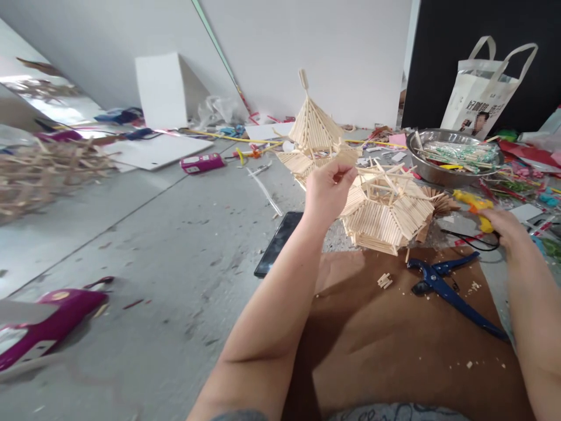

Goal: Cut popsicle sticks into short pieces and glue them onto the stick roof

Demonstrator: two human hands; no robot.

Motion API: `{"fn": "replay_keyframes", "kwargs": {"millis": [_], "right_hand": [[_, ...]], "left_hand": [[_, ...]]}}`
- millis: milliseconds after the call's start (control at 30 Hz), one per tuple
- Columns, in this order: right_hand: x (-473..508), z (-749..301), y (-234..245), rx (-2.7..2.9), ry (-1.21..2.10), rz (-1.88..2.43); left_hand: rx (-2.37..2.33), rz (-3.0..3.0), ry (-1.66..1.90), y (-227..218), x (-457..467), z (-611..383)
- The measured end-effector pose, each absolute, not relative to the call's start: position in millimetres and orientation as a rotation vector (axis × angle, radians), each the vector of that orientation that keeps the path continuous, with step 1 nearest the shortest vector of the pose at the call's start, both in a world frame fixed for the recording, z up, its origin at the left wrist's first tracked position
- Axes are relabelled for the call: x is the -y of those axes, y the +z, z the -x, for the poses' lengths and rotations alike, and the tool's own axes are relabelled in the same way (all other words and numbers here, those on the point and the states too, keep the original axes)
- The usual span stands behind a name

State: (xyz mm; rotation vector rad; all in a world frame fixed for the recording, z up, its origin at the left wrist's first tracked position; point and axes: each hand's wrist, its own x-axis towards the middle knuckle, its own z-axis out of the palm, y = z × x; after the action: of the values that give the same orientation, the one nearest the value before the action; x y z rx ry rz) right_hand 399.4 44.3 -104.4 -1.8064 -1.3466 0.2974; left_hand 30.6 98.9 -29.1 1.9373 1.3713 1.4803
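Note:
My left hand (326, 190) is raised with its fingers pinched together against the edge of a wooden-stick pavilion roof (388, 207), which rests on the floor in front of me. Whether a small stick is in the pinch I cannot make out. My right hand (504, 228) is closed round a yellow glue gun (475, 207) at the right of that model. A taller pointed stick roof (313, 126) stands just behind. Blue pliers (451, 289) lie on brown cardboard (394, 339) near my right forearm.
A black phone (278, 242) lies left of the cardboard. A metal bowl (453, 155) of sticks and a white tote bag (484, 96) sit at the back right. Magenta tools (48, 321) (202, 162), a stick pile (44, 169) and white boards (160, 88) lie at the left.

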Motion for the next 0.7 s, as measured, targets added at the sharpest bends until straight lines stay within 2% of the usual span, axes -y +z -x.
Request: {"fn": "replay_keyframes", "kwargs": {"millis": [133, 300, 533, 700], "right_hand": [[-38, -387, -76, 1.131, 0.615, 1.693], [-23, -350, -37, 1.068, 0.762, 1.437], [-18, -291, 2, 1.472, 0.897, 1.133], [-32, -265, 14, 1.644, 0.962, 1.233]], "left_hand": [[-1.376, -1.954, 1.469, -16, -99, -30], [-1.412, -2.034, 1.358, 7, -99, -31], [-1.467, -2.091, 1.354, -6, -98, -32], [-1.496, -2.139, 1.345, -8, -96, -31]]}}
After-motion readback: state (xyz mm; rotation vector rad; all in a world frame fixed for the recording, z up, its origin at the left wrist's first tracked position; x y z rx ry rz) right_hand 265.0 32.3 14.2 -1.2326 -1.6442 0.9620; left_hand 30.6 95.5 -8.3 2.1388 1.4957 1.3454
